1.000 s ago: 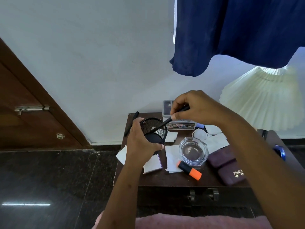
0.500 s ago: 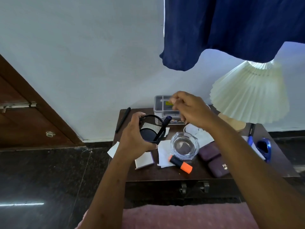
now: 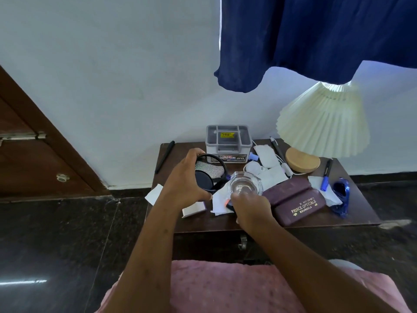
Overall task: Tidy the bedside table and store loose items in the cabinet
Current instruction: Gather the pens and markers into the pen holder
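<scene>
Head view. The left grip (image 3: 185,186) is wrapped round the mesh cup (image 3: 211,172) and holds it tilted above the desk (image 3: 212,223), so that its inside shows. The right grip (image 3: 250,210) is lowered at the desk's front, its fingers curled onto the highlighter (image 3: 228,203). Only an orange glint and a black end of the highlighter show, lying on paper (image 3: 220,199) just before the glass ashtray (image 3: 246,184). Two maroon cases (image 3: 293,199) lie just right of that hand. At the back stand a grey box (image 3: 228,138) and a pleated lamp (image 3: 322,123). A black pen (image 3: 164,159) lies at the left edge, and a blue marker (image 3: 326,175) at the right
</scene>
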Available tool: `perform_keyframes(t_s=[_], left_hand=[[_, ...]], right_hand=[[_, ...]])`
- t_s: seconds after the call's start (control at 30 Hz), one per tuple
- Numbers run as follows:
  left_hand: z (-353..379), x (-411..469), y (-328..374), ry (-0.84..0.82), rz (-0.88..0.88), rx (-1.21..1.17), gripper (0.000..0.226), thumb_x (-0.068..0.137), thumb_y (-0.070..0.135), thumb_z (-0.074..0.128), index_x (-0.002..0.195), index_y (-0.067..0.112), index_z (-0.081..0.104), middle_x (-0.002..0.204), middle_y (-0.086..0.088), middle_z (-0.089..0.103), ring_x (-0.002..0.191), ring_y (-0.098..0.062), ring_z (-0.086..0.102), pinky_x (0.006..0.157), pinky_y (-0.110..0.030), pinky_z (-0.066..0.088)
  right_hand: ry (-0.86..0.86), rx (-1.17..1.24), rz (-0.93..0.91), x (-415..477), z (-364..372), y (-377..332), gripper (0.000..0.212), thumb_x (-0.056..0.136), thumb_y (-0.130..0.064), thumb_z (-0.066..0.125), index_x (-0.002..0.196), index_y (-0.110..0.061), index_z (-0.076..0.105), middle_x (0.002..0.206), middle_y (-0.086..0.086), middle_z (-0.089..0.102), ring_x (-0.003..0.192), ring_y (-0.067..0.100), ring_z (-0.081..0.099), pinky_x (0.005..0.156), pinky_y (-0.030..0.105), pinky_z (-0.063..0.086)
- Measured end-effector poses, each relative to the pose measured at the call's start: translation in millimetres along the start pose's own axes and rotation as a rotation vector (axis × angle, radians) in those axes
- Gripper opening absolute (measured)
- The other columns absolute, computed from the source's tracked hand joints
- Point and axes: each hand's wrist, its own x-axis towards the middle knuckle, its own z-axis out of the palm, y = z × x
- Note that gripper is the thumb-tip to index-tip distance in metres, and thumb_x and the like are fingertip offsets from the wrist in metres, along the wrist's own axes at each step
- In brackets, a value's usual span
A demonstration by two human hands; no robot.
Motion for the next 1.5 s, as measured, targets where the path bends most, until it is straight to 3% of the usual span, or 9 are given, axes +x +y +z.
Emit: perform_keyframes(t_s=[0.2,0.4,0.53,0.63,0.77,1.0,1.13,1.3,1.5], left_hand=[[-1.8,1.3,2.4,-0.001,0.004,0.0,0.095,0.043,0.017,0.088,0.121,0.035,0.036,0.116,0.011,0.053,0.104,-0.014,0.054,0.082,-0.028,0.052],[-3.1,4.5,-1.0,-0.003,-0.003,0.019,0.094,0.044,0.018,0.088,0.121,0.036,0.036,0.114,0.014,0.052,0.103,-0.012,0.053,0.079,-0.023,0.05],[-1.6,6.8,0.0,-0.018,0.013,0.047,0.092,0.046,0.018,0.087,0.121,0.032,0.037,0.114,0.013,0.052,0.102,-0.011,0.052,0.08,-0.023,0.049],[3.9,9.1,4.5,-0.039,0.023,0.058,0.093,0.046,0.019,0.088,0.122,0.031,0.037,0.116,0.011,0.053,0.104,-0.012,0.052,0.082,-0.027,0.052],[12.7,11.5,11.8,-0.058,0.039,0.071,0.095,0.044,0.022,0.088,0.123,0.03,0.036,0.113,0.011,0.053,0.101,-0.012,0.053,0.08,-0.028,0.051],[16.7,10.2,16.5,-0.099,0.051,0.14,0.099,0.045,0.025,0.088,0.128,0.029,0.034,0.121,0.006,0.055,0.104,-0.013,0.054,0.084,-0.034,0.055],[15.4,10.2,17.2,-0.095,0.048,0.153,0.099,0.047,0.026,0.088,0.129,0.027,0.034,0.124,0.005,0.055,0.105,-0.013,0.053,0.085,-0.033,0.055],[12.7,10.1,16.4,-0.064,0.047,0.115,0.097,0.045,0.027,0.089,0.126,0.03,0.035,0.121,0.008,0.054,0.105,-0.011,0.052,0.083,-0.03,0.054],[-19.5,10.4,-1.2,0.061,-0.125,-0.008,0.096,0.039,0.022,0.09,0.119,0.034,0.039,0.115,0.008,0.058,0.102,-0.015,0.057,0.078,-0.026,0.051]], right_hand=[[0.013,0.025,0.023,-0.5,7.3,-4.2,0.028,0.09,-0.006,0.05,0.118,-0.01,0.052,0.111,0.008,0.065,0.101,0.027,0.064,0.066,0.03,0.038],[-0.045,0.245,0.06,18.7,-26.0,20.2,0.028,0.086,-0.03,0.052,0.11,-0.016,0.056,0.111,0.008,0.061,0.099,0.028,0.059,0.076,0.033,0.043],[0.331,0.667,0.146,27.8,-61.7,55.7,0.014,0.089,-0.025,0.051,0.096,-0.019,0.063,0.087,0.005,0.068,0.074,0.024,0.06,0.067,0.027,0.042],[0.518,1.07,0.011,24.5,-85.5,60.6,0.01,0.089,-0.021,0.056,0.091,-0.027,0.064,0.079,0.001,0.066,0.074,0.025,0.065,0.072,0.036,0.054],[0.425,0.932,-0.226,18.7,-86.6,41.6,0.006,0.08,-0.025,0.069,0.082,-0.031,0.067,0.069,-0.013,0.062,0.061,0.003,0.058,0.059,0.012,0.045],[0.333,0.887,-0.182,22.8,-70.2,34.0,0.009,0.076,-0.024,0.074,0.082,-0.024,0.067,0.079,-0.009,0.064,0.072,0.003,0.061,0.063,0.014,0.045],[0.334,0.95,-0.123,26.7,-66.6,34.8,0.007,0.079,-0.029,0.072,0.08,-0.025,0.067,0.068,-0.013,0.06,0.059,-0.003,0.056,0.054,0.004,0.04],[0.309,1.211,-0.024,32.9,-66.5,38.5,0.017,0.088,-0.033,0.06,0.082,-0.018,0.069,0.065,-0.007,0.062,0.048,0.0,0.058,0.051,0.018,0.052],[0.219,1.471,0.067,52.5,-70.0,32.7,0.021,0.093,-0.021,0.053,0.077,-0.017,0.067,0.066,-0.003,0.061,0.051,0.006,0.055,0.052,0.018,0.049]])
